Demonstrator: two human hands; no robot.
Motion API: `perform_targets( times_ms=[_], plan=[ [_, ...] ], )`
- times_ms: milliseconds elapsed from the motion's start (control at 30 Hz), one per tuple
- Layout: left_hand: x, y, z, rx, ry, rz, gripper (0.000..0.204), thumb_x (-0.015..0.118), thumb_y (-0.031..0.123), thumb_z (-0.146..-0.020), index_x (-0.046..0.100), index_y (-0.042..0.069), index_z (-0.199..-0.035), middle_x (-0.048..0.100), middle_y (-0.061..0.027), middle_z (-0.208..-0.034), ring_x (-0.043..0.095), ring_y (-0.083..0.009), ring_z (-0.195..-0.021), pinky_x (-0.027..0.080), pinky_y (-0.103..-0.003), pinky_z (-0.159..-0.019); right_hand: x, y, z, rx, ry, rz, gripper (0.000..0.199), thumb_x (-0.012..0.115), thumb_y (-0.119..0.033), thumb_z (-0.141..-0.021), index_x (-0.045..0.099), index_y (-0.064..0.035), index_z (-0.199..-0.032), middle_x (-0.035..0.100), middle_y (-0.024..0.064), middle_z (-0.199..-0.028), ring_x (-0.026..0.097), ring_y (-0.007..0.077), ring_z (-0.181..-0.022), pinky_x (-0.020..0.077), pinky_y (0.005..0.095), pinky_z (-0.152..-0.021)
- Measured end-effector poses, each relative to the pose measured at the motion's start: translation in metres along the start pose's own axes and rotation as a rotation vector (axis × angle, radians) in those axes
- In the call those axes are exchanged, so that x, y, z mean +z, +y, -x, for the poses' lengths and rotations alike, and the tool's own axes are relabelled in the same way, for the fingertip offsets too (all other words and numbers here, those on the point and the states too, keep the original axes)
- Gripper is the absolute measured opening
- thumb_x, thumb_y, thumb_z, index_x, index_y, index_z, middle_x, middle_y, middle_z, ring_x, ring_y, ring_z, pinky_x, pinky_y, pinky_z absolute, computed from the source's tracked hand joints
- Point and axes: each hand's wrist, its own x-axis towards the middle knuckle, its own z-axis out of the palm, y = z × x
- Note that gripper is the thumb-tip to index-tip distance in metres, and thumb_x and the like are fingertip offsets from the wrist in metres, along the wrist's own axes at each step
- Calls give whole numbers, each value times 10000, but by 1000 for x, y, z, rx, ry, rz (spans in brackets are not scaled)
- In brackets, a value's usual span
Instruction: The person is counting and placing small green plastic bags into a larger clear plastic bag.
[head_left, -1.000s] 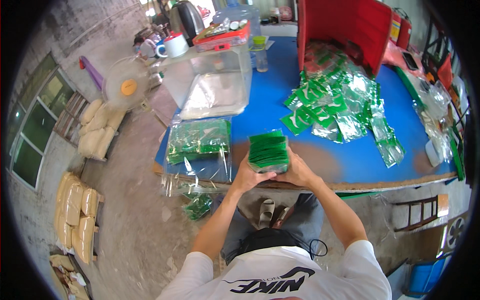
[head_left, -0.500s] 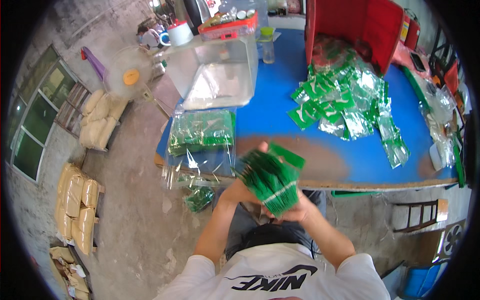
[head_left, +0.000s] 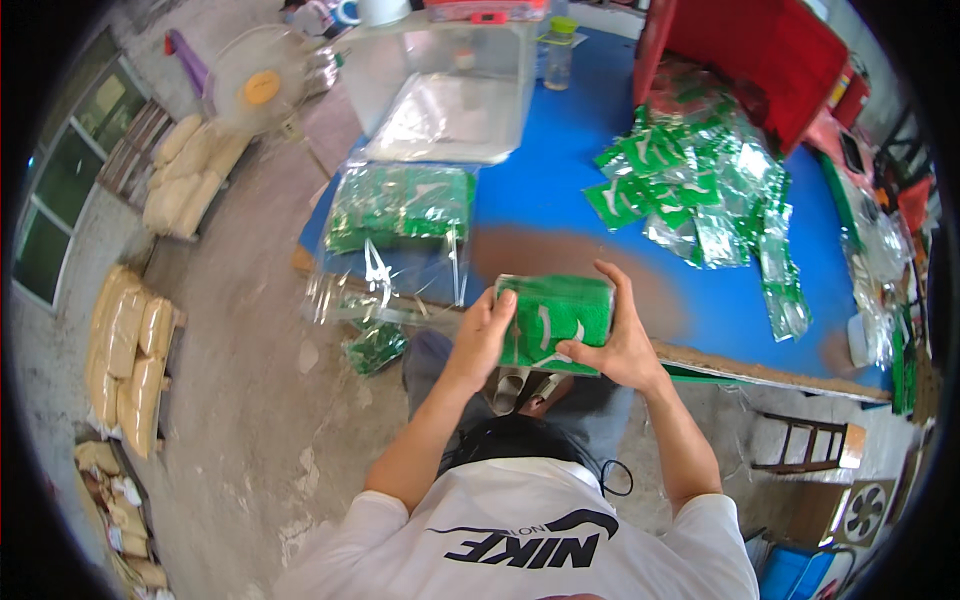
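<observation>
Between my two hands, in front of the table's near edge, is a stack of green packets, its top one showing white curved shapes under clear film. My left hand grips its left side, thumb on top. My right hand holds the right side, with the thumb pressed on the lower face and a finger up along the edge. Left of them, a clear plastic bag with more green packets in it lies on the blue table. At the right, loose green packets spill from a tipped red bin.
A translucent plastic box lies on its side at the back left, with a lidded jar beside it. Another green packet bundle is below the table's left corner. A fan, filled sacks and a wooden stool stand around.
The stack, fanned and blurred before, is now squared up with its broad face toward me. My hands have moved to its opposite sides. The whole view has shifted a little.
</observation>
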Motion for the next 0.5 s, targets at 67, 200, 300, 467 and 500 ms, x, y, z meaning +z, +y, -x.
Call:
perform_targets(
  times_ms=[67, 200, 300, 467, 500],
  plan=[
    [8, -16, 1, 433, 259, -465, 280, 590, 303, -1037, 593, 31, -970, 579, 6, -825, 495, -64, -757, 432, -266, -679, 11, 1, 7, -7, -46, 17, 1042, 883, -167, -706, 228, -57, -1509, 535, 212, -1302, 564, 328, -1211, 457, 425, -1031],
    [-1, -23, 7, 519, 315, -338, 360, 603, 374, -1022, 541, 34, -920, 505, -7, -764, 454, -93, -722, 401, -278, -655, 21, 1, 7, -69, -144, -38, 1077, 898, -193, -678, 228, -53, -1510, 512, 201, -1334, 540, 321, -1241, 431, 429, -1064],
    [-27, 4, 5, 806, 353, -509, 416, 639, 389, -983, 545, 16, -1141, 568, -64, -932, 524, -153, -864, 447, -323, -789, 21, 11, -5, -191, 10, -34, 1040, 907, -165, -675, 272, -49, -1490, 482, 176, -1362, 506, 281, -1258, 432, 414, -1069],
    [-126, 93, 9, 976, 375, -1587, 689, 694, 1, -717, 466, 57, -1365, 492, -191, -1355, 446, -405, -1312, 334, -469, -1137, 2, 67, -26, -404, 570, 268, 991, 912, -161, -680, 311, -39, -1457, 538, 198, -1262, 575, 340, -1152, 479, 431, -984],
    [-142, 104, 12, 922, 335, -1810, 659, 690, -5, -730, 499, 87, -1354, 473, -178, -1376, 433, -404, -1314, 345, -496, -1117, 1, 78, -27, -382, 628, 501, 979, 913, -160, -681, 317, -39, -1448, 555, 212, -1220, 594, 367, -1111, 492, 440, -950]
  ],
)
